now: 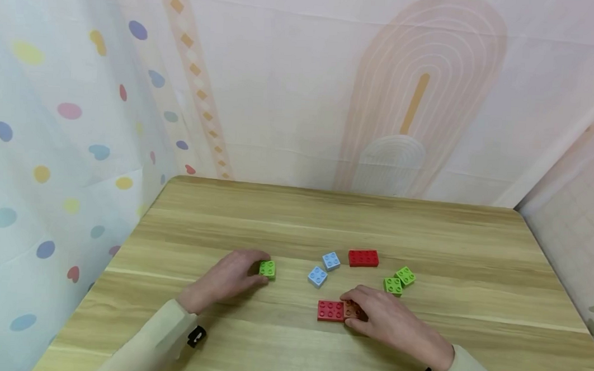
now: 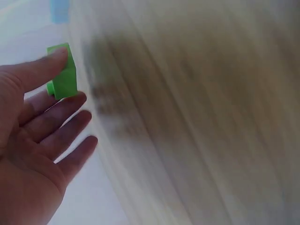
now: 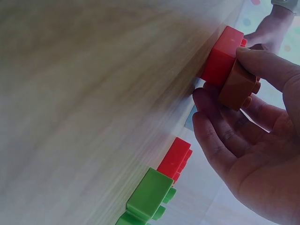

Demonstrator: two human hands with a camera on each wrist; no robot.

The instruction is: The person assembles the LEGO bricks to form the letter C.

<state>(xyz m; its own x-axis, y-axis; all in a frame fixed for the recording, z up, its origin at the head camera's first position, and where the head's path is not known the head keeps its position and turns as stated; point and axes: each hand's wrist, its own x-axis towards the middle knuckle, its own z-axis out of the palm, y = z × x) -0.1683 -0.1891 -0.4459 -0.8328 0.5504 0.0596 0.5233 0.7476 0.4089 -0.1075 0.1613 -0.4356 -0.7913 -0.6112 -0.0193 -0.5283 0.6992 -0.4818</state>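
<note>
My left hand [image 1: 229, 278] pinches a small green toy building brick [image 1: 267, 269] between thumb and fingers at the left of the group. The left wrist view shows the thumb across the brick's side, with the other fingers spread below. Nearer the table's front, my right hand [image 1: 390, 318] pinches a brown brick [image 3: 238, 86] between thumb and fingers. That brown brick sits end to end against a longer red brick [image 1: 331, 310], studs up. The right thumb lies over the seam between the two in the right wrist view. Fingers partly cover the brown brick in the head view.
Two light blue bricks [image 1: 317, 277] lie between the hands, further back. Behind the right hand are another red brick [image 1: 363, 258] and two green bricks [image 1: 393, 286] corner to corner. The wooden table [image 1: 285, 213] meets patterned curtains [image 1: 281, 95] at its back and sides.
</note>
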